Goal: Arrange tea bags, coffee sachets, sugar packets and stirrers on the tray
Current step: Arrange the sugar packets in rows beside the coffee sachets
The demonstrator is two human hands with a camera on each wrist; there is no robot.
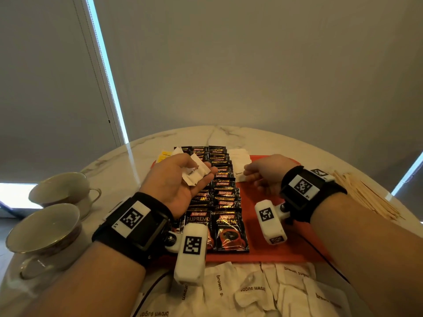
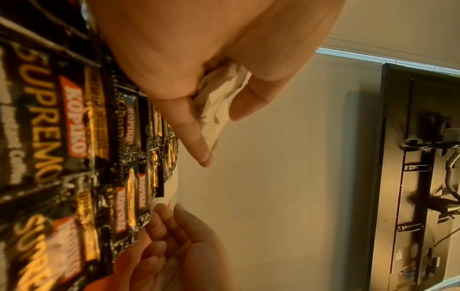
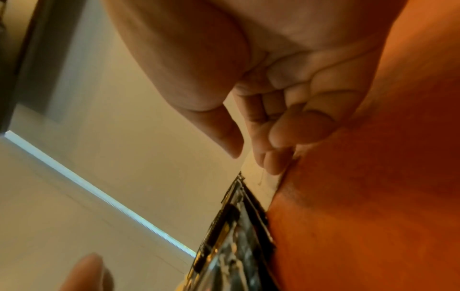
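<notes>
Marble table (image 1: pixel 142 156), round and pale, carries a flat red tray (image 1: pixel 270 245) at its centre. Two overlapping columns of black Kopiko Supremo coffee sachets (image 1: pixel 225 203) run down the tray's left half, and a row of white brown sugar packets (image 1: pixel 239 160) lies just to their right at the far end. A yellow tea bag (image 1: pixel 165 155) shows at the tray's far left corner.

Left hand (image 1: pixel 177 186) hovers palm up above the sachets, fingers and thumb curled around a small bunch of sugar packets (image 1: pixel 197 173); the left wrist view shows this held bunch (image 2: pixel 219 104) crumpled between thumb and fingers. Right hand (image 1: pixel 266 173) reaches low over the tray; the right wrist view shows its fingertips (image 3: pixel 272 161) pressing on the edge of a white packet (image 3: pixel 263 183) lying on the tray, thumb held apart.

Loose sugar packets (image 1: pixel 254 291) are heaped at the table's near edge. Wooden stirrers (image 1: pixel 364 195) lie piled to the right, and two empty teacups (image 1: pixel 45 227) stand at the left.
</notes>
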